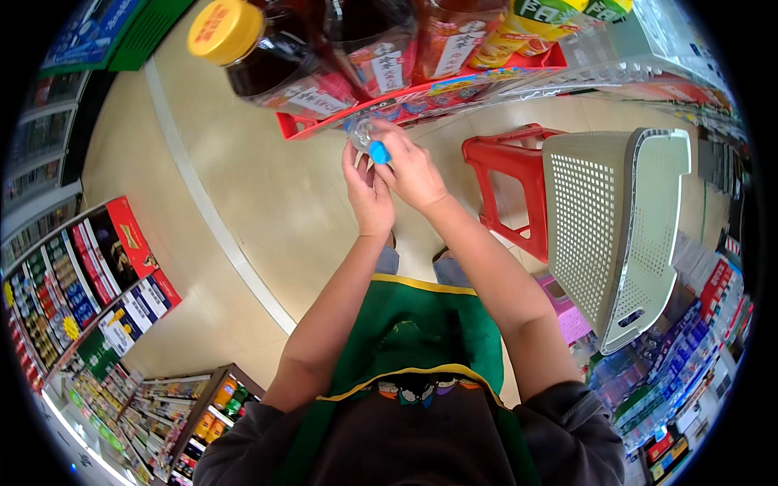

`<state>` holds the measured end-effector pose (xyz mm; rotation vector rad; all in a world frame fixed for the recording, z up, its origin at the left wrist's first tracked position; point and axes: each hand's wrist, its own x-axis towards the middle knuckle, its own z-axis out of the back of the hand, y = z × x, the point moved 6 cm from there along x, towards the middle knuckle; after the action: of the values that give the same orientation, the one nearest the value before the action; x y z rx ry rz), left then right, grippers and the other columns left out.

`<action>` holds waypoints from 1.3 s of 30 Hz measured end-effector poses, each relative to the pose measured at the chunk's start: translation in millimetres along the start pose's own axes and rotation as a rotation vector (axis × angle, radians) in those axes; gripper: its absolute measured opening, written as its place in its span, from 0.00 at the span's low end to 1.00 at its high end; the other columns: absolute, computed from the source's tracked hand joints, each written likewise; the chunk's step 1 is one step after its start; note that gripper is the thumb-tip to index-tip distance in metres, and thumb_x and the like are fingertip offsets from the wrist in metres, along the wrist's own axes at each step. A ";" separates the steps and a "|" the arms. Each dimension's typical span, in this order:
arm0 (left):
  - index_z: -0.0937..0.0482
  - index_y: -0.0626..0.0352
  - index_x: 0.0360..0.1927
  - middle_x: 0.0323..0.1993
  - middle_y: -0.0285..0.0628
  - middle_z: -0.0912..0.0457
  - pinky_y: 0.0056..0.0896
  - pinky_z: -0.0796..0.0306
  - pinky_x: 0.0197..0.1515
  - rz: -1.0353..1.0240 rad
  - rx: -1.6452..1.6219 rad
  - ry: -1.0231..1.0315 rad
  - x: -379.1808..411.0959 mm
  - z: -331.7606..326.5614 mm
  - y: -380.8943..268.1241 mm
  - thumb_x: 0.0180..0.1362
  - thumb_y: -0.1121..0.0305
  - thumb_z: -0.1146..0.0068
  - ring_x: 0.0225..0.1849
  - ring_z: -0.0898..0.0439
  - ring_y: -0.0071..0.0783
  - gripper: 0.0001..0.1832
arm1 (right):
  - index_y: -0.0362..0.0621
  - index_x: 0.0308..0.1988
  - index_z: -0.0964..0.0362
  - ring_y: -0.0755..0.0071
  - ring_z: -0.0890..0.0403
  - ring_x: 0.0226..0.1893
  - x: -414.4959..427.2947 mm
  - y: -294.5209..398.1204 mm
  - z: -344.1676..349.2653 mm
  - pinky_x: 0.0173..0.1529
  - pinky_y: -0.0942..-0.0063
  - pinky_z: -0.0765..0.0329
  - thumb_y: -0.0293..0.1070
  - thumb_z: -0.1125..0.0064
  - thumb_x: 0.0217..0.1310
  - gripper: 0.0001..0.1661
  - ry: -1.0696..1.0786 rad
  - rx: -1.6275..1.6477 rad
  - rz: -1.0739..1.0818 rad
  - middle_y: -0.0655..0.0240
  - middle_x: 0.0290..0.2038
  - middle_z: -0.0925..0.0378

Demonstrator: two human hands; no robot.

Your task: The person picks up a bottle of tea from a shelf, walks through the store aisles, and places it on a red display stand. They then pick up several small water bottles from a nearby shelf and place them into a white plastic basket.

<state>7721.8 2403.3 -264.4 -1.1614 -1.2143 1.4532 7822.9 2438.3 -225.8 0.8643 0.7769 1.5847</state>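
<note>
My right hand [411, 167] is closed around the neck area of a small clear plastic bottle [361, 131] with a blue cap [380, 152]. The bottle tilts against the front of a red shelf tray [296, 126]. My left hand [371, 197] is just beneath the bottle, fingers raised and somewhat apart; whether its fingertips touch the bottle is hard to tell. Above, large bottles of dark drink stand in the tray, one with a yellow cap [225, 31]. More clear bottles with blue parts show on the level under the tray, partly hidden.
A perforated light plastic basket [580, 212] stands at the right by a red plastic stool [530, 200], with a pink plastic item [574, 322] below. Packed drinks [662, 376] lie lower right. At the left is a display of boxed goods [134, 237].
</note>
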 end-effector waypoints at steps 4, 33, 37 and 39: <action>0.52 0.63 0.68 0.68 0.51 0.47 0.36 0.40 0.65 -0.036 0.063 0.043 11.6 1.1 6.4 0.63 0.82 0.63 0.65 0.37 0.41 0.29 | 0.42 0.43 0.36 0.42 0.23 0.39 22.1 -11.6 -14.0 0.40 0.54 0.22 0.28 0.43 0.53 0.17 -0.019 -0.041 -0.012 0.52 0.48 0.27; 0.48 0.59 0.69 0.61 0.49 0.32 0.33 0.35 0.59 0.294 0.252 0.408 7.8 -1.1 19.6 0.55 0.84 0.55 0.59 0.29 0.36 0.36 | 0.41 0.44 0.28 0.49 0.21 0.41 -1.8 -30.8 -27.3 0.45 0.57 0.23 0.26 0.51 0.53 0.16 -0.149 -0.030 -0.246 0.55 0.46 0.25; 0.38 0.63 0.62 0.53 0.50 0.26 0.31 0.28 0.51 0.414 0.269 0.594 -37.6 -20.2 10.4 0.57 0.82 0.56 0.50 0.22 0.35 0.27 | 0.40 0.43 0.25 0.48 0.21 0.39 -75.1 -31.3 8.4 0.44 0.59 0.23 0.23 0.51 0.51 0.16 -0.196 0.028 -0.354 0.54 0.42 0.23; 0.36 0.64 0.60 0.53 0.50 0.26 0.30 0.28 0.51 0.484 0.296 0.736 -58.7 -38.0 0.3 0.57 0.82 0.55 0.50 0.22 0.35 0.25 | 0.39 0.42 0.25 0.48 0.21 0.39 -105.9 -21.9 35.4 0.44 0.59 0.23 0.23 0.52 0.52 0.16 -0.257 0.062 -0.428 0.53 0.41 0.22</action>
<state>7769.0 2351.8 -261.0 -1.6381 -0.2115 1.2846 7876.6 2339.0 -239.5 0.8590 0.7678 1.0559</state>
